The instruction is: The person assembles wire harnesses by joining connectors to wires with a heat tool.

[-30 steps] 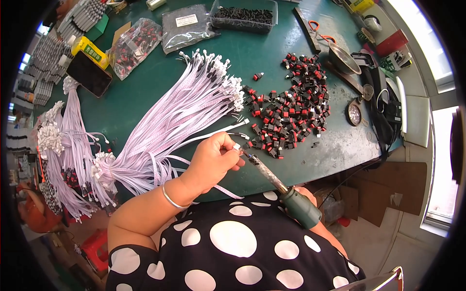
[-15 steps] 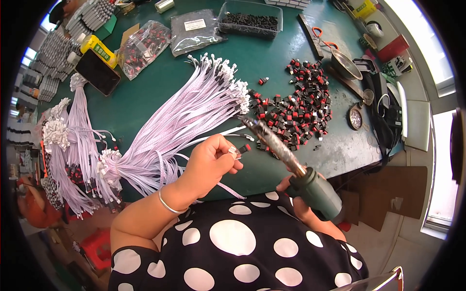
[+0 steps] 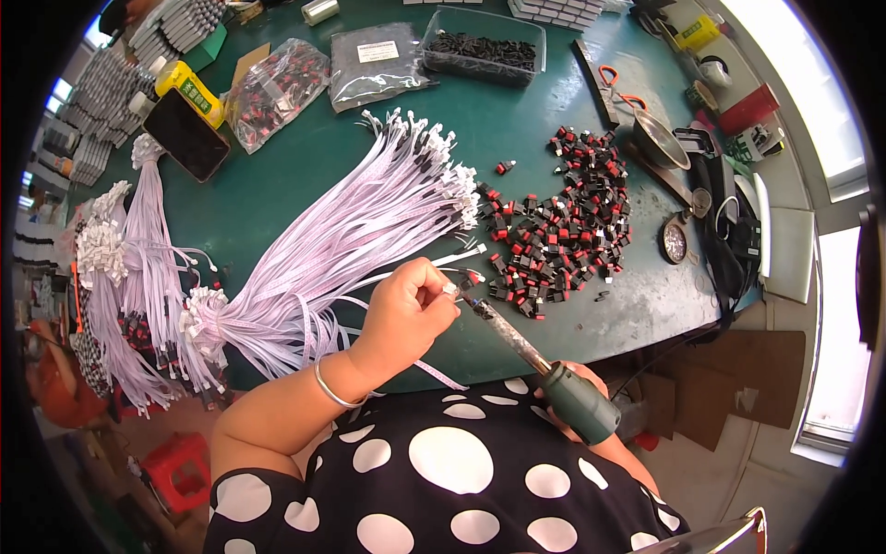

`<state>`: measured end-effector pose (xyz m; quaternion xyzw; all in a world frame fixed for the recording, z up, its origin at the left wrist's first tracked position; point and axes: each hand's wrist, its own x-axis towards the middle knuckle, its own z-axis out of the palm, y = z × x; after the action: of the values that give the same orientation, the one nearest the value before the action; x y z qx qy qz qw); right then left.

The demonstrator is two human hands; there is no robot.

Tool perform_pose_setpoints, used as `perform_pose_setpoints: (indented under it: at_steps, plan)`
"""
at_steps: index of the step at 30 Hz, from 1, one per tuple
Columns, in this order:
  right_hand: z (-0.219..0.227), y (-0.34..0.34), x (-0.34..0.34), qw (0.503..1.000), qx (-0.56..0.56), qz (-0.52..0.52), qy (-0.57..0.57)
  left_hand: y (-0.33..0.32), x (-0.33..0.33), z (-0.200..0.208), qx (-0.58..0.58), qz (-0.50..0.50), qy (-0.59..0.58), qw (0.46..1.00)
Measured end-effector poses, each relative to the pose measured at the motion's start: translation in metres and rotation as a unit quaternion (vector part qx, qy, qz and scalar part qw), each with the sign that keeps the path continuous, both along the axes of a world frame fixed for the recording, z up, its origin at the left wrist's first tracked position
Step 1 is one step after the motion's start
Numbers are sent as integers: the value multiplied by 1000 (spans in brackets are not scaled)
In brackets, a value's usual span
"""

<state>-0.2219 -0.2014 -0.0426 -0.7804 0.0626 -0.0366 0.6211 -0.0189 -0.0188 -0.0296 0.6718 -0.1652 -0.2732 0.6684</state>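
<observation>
**Iron tip back down at the pinched wire**

At nine o'clock, white-plugged bundles (image 3: 101, 249) draped over the table (image 3: 277, 194) edge. Toward ten o'clock, a phone (image 3: 186, 134) beside a yellow bottle (image 3: 189, 90). Across the middle, a fan of wires (image 3: 341, 240), plug ends pointing to one o'clock.

Just left of centre, left hand (image 3: 401, 309), fingers (image 3: 434, 295) pressed together, pinching one wire end with a small red-and-black switch (image 3: 473, 276) at it. Half a second ago lifted clear and swung high, iron (image 3: 517, 346) now lowered again, tip touching the pinched end: judged, another joint being soldered. Right hand (image 3: 577, 406) at five o'clock, mostly hidden under the green handle, fingers apparently wrapped round it, exact grip not visible.

At two o'clock, a heap of switches (image 3: 563, 231), just beside the work. At twelve, a tray (image 3: 484, 42) and two bags (image 3: 374, 65). At three, a round tin (image 3: 676, 242) and black cables (image 3: 729, 231). Wire fan crowding the left hand; nothing between tip and joint.
</observation>
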Motion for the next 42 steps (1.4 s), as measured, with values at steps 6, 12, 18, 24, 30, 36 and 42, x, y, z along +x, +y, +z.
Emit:
perform_pose_setpoints:
  at_steps: [6, 12, 18, 24, 30, 36, 42]
  plan:
    - [-6, 7, -3, 951, 300, -70, 21, 4, 2, -3, 27, -41, -1, 999]
    - [-30, 1, -16, 988, 146, -19, -38, 3, 1, -4, 35, -45, -15, 998]
    - [-18, 0, -3, 992, -94, -4, -85, 0, -1, -3, 12, -7, -2, 1000]
    - [5, 5, 2, 991, 88, -71, -66, 2, -4, 3, -3, -18, 12, 1000]
    - [5, 17, 22, 958, 242, -124, -90, 15, -13, 16, -58, -84, 72, 992]
    - [42, 53, 78, 985, 144, -59, -74, 32, -23, 29, -107, -138, 135, 975]
    - [39, 62, 83, 988, 112, -36, -97, 36, -26, 25, -98, -145, 118, 977]
